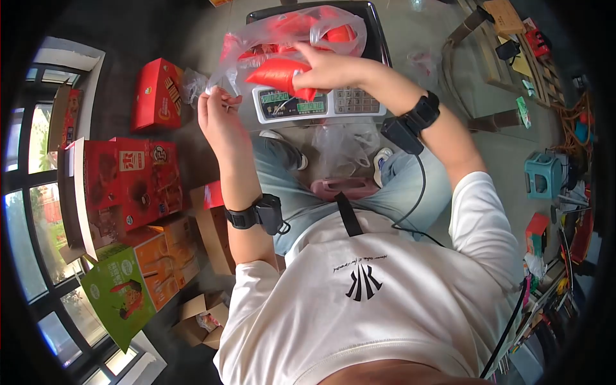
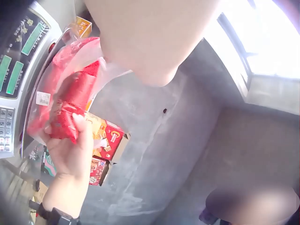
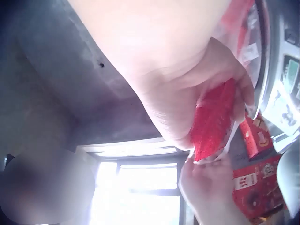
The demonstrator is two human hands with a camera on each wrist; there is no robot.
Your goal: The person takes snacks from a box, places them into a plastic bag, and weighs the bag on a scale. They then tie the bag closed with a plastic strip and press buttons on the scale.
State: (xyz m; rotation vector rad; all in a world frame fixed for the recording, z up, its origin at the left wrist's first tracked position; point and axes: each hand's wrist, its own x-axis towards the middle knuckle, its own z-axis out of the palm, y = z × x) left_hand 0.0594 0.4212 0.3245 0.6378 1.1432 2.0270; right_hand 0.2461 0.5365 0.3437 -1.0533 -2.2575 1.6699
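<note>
In the head view my right hand point(image 1: 333, 70) grips a shiny red packet point(image 1: 276, 73) above the scale point(image 1: 321, 106). My left hand point(image 1: 224, 125) pinches the edge of a clear plastic bag point(image 1: 240, 38), which lies on the scale's tray with more red packets point(image 1: 340, 33) inside. From the left wrist view, the right hand point(image 2: 70, 152) has its fingers around the red packet point(image 2: 77, 93) at the bag's opening. The right wrist view shows the red packet point(image 3: 213, 122) in the right hand point(image 3: 187, 89), with the left hand point(image 3: 206, 187) close beneath it.
Left of the scale stands a red box point(image 1: 157, 96). Red printed cartons point(image 1: 141, 183) and a green carton point(image 1: 115, 292) are stacked by the windows. An open cardboard box point(image 1: 202, 319) sits lower left. A teal stool point(image 1: 542, 174) is at the right; clear plastic point(image 1: 346, 144) lies below the scale.
</note>
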